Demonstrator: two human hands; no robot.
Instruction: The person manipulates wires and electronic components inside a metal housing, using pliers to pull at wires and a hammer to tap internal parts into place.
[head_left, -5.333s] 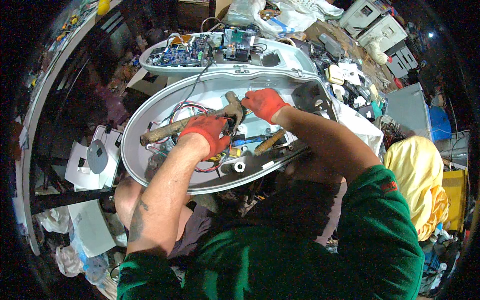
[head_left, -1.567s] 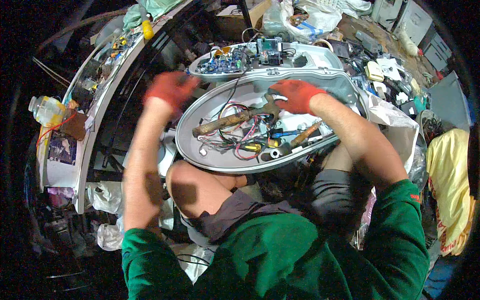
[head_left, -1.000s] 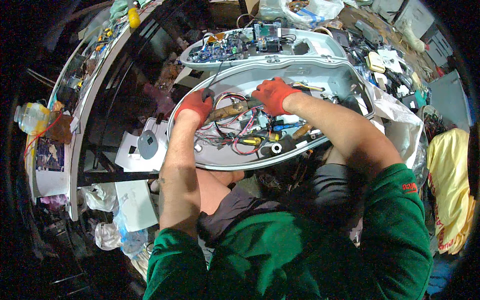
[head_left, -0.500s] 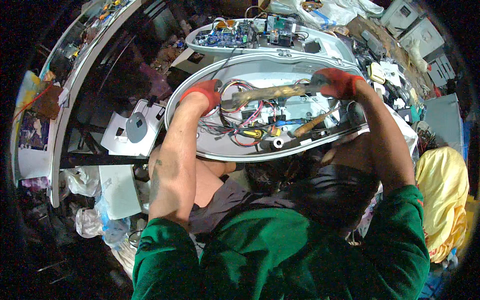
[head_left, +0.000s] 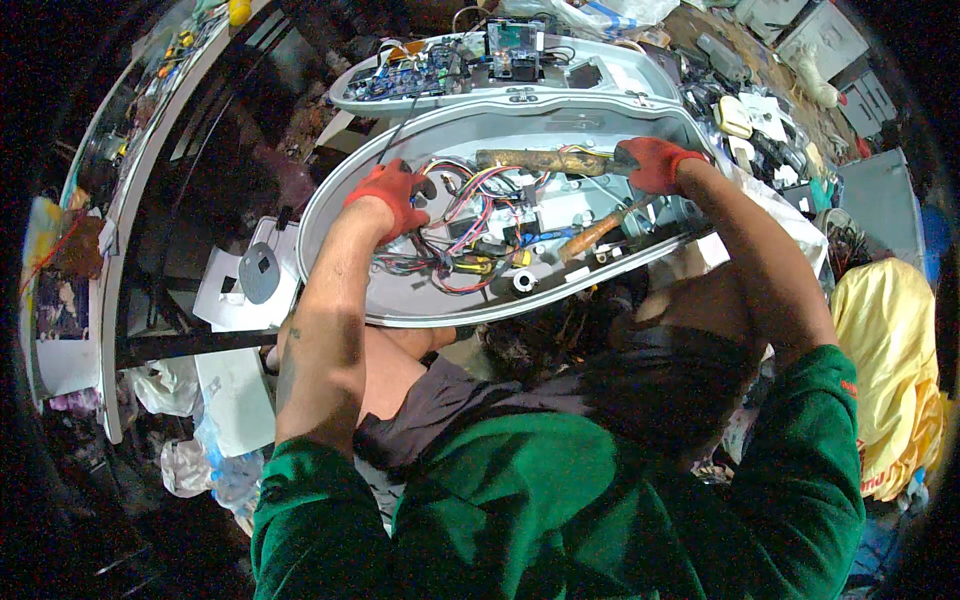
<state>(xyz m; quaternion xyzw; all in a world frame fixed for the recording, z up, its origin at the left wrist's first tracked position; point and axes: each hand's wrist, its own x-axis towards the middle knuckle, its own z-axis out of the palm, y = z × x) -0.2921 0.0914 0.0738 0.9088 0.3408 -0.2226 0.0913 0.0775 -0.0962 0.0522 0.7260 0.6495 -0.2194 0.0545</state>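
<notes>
A long grey casing [head_left: 340, 290] lies open across my lap, full of coloured wires [head_left: 480, 215]. My left hand [head_left: 388, 198], in a red and black glove, is at its left end, fingers apart beside the wires. A thick wooden stick [head_left: 530, 160] rests along the far inner wall, with some thin wires crossing it. My right hand [head_left: 655, 165], also gloved, curls at the stick's right end, where those wires also run; its fingertips are hidden. Below lie a tool with an orange-brown wooden handle [head_left: 590, 236] and a yellow and black tool [head_left: 480, 263].
Hinged to the far side is the lid [head_left: 630, 80], carrying a blue circuit board [head_left: 420, 75] and a dark box-like module [head_left: 515, 50]. A white panel [head_left: 215, 285] stands at left. Loose parts heap up at right, near a yellow sack [head_left: 885, 370].
The wooden stick has moved away from me, against the far wall, and wires now cross it. My left hand has spread its fingers. The whole casing appears shifted left in view.
</notes>
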